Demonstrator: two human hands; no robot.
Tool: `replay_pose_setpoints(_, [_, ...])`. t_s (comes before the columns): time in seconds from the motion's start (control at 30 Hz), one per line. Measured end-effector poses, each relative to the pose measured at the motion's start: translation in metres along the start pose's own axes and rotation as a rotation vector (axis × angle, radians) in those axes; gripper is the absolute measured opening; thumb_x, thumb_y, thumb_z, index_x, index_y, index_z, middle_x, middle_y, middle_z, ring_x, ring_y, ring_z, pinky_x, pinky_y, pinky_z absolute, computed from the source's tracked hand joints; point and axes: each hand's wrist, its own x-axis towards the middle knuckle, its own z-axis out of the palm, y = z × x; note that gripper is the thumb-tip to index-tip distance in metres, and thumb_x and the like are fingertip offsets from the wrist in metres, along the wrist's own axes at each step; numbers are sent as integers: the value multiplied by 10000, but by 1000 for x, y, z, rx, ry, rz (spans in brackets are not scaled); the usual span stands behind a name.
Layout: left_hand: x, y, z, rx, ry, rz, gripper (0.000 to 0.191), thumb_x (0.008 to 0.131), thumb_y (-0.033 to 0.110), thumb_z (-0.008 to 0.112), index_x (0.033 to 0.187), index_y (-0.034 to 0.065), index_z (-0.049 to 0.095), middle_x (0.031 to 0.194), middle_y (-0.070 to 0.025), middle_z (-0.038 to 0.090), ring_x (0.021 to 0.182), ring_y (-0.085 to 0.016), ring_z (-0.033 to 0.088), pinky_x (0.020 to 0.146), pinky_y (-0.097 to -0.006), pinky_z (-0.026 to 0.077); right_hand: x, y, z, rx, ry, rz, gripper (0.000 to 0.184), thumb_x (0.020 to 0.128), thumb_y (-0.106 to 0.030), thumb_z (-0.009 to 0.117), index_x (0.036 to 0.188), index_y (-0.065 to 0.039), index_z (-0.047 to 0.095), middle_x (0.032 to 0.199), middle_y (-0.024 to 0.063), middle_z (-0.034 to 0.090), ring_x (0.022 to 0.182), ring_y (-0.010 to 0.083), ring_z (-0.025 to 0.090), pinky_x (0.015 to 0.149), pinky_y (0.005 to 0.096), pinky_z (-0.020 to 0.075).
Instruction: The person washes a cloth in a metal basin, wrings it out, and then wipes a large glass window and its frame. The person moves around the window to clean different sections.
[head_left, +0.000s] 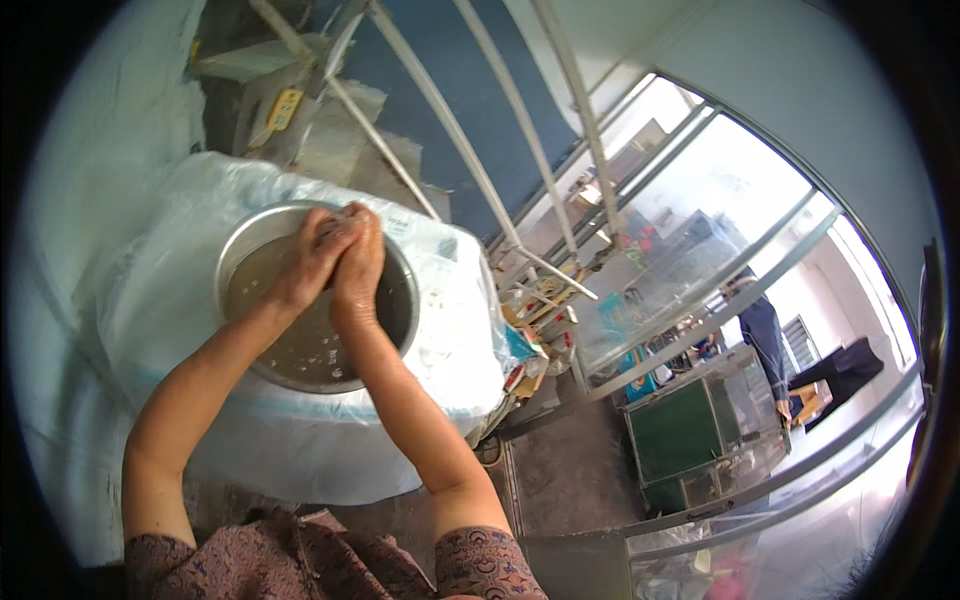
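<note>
A round metal basin (234, 247) stands before me, holding murky, brownish water (296, 349) with some bubbles on it. My left hand (321, 251) and my right hand (361, 259) are pressed together over the basin's far side, wet, with fingers overlapping. Whether anything is held between the palms is hidden. Under the basin, clear plastic sheeting (457, 330) covers a broad, pale surface and hangs down its near side.
Pale metal railing bars (442, 112) rise beyond the basin, near a yellow power strip (283, 109). Assorted clutter (529, 352) is piled at the right. Past a framed glass door (720, 277) are a green-panelled cabinet (675, 435) and a person (761, 322) in dark clothing.
</note>
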Motion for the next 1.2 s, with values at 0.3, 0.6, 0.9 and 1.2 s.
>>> replay_pose_setpoints(0.3, [-12, 79, -6, 996, 38, 529, 339, 921, 337, 596, 1170, 106, 595, 843, -134, 654, 746, -317, 656, 655, -415, 522, -2, -9, -49, 732, 57, 527, 254, 950, -336, 546, 1005, -95, 601, 817, 19, 598, 690, 150, 577, 568, 276, 470])
replay_pose_setpoints(0.6, [-23, 12, -126, 1394, 169, 81, 398, 869, 249, 655, 1233, 109, 572, 975, -132, 607, 963, -312, 613, 813, -454, 497, 14, -27, -222, -58, 82, 356, 261, 882, -308, 610, 926, -50, 611, 884, 69, 612, 791, 185, 593, 725, 329, 486])
replay_pose_setpoints(0.9, [-18, -42, -134, 975, 210, -346, 507, 827, 168, 624, 1307, 76, 493, 1138, -209, 640, 1065, -374, 604, 899, -463, 475, -19, 36, -210, 63, -191, 831, 219, 854, -202, 648, 978, -22, 642, 852, 43, 637, 779, 159, 611, 698, 283, 475])
replay_pose_setpoints(1.2, [-33, -55, -145, 915, 432, -155, 395, 750, 87, 587, 1143, 65, 615, 1052, -183, 679, 1007, -353, 639, 872, -448, 495, -9, 51, -204, 176, -362, 721, 145, 829, -83, 569, 963, -43, 604, 866, 66, 651, 765, 178, 628, 668, 267, 485])
